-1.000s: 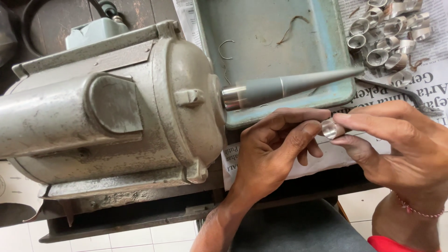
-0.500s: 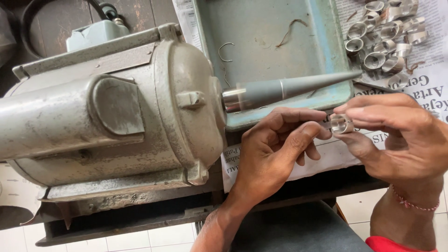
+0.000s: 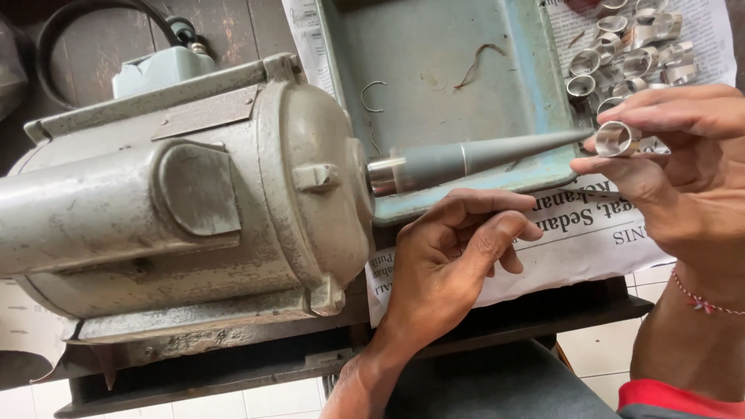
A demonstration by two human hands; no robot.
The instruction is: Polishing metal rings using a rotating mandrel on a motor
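My right hand [image 3: 683, 167] pinches a shiny metal ring [image 3: 617, 139] between thumb and forefinger, its opening turned toward the pointed tip of the grey tapered spindle [image 3: 481, 157]. The spindle sticks out to the right from a big grey motor [image 3: 178, 202]. Ring and tip are almost touching. My left hand [image 3: 450, 260] rests below the spindle with its fingers curled and apart, holding nothing.
A worn green metal tray [image 3: 434, 54] with wire scraps lies behind the spindle. Several more metal rings [image 3: 628, 54] are piled on newspaper [image 3: 574, 233] at the top right. A black cable [image 3: 93, 23] loops behind the motor. White tiled floor shows below the bench.
My right hand has lifted the ring up and to the right, from beside my left fingers to the spindle's tip. My left hand let go of it and stayed low.
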